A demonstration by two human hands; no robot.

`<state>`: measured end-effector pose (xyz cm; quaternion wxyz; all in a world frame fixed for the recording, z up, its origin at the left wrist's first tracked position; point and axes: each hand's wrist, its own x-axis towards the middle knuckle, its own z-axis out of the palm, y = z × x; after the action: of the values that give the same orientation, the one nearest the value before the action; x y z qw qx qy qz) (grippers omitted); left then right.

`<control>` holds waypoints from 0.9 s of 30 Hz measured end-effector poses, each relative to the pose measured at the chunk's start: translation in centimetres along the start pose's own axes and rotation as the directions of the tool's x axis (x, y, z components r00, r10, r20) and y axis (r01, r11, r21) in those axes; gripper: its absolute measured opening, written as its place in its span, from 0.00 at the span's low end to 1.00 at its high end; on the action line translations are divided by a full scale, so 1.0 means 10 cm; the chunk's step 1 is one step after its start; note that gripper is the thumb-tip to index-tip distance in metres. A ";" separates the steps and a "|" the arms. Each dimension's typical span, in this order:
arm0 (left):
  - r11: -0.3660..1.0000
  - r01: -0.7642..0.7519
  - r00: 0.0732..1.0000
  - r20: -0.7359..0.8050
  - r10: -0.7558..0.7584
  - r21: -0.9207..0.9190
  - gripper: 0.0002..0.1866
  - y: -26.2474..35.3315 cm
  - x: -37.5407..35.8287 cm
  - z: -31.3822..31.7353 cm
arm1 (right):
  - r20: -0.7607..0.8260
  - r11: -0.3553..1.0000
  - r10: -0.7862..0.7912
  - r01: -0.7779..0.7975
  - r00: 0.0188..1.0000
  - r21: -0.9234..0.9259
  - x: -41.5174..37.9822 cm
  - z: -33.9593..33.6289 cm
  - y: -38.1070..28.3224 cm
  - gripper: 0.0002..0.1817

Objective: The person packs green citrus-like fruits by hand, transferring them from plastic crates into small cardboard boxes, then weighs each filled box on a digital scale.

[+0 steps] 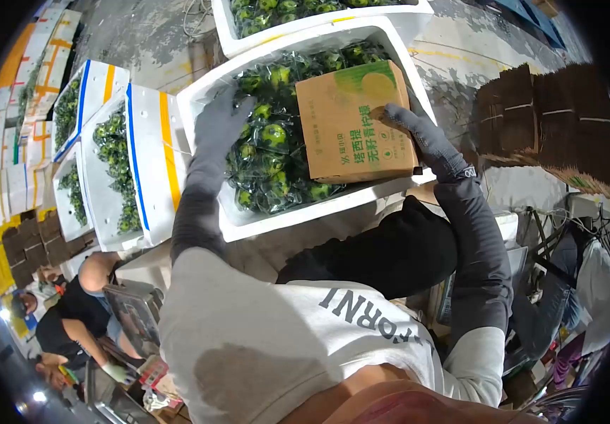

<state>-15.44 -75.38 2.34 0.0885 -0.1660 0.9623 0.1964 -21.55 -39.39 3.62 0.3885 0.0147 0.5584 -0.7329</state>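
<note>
A white foam box (305, 208) in front of me holds many green limes (274, 136) in clear plastic packaging. On top of them, toward the right side, rests a closed brown cardboard carton (340, 116) with green printing and a picture of a fruit. My right hand (428, 138), in a grey glove, grips the carton's right edge, with fingers lying on its printed face. My left hand (221, 124), also gloved in grey, is over the left part of the foam box beside the packed limes. Its fingers are apart and I see nothing held in them.
Another foam box of limes (319, 15) stands just beyond. More foam boxes (153, 155) with green produce are at left. Bundled flattened cardboard (545, 116) is stacked at right. A person in black (72, 318) works at lower left; my bent knee (418, 240) is below the box.
</note>
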 end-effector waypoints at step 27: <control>0.057 -0.564 0.821 -0.552 0.147 -0.824 0.15 1.96 0.07 0.70 | -0.152 0.767 -0.241 0.284 0.959 0.575 0.14 -0.83 0.66 0.21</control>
<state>-22.27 -55.67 2.68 -0.2497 0.0353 0.6123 0.7493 -22.08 -33.79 -5.45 0.2387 0.0819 0.3117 -0.9160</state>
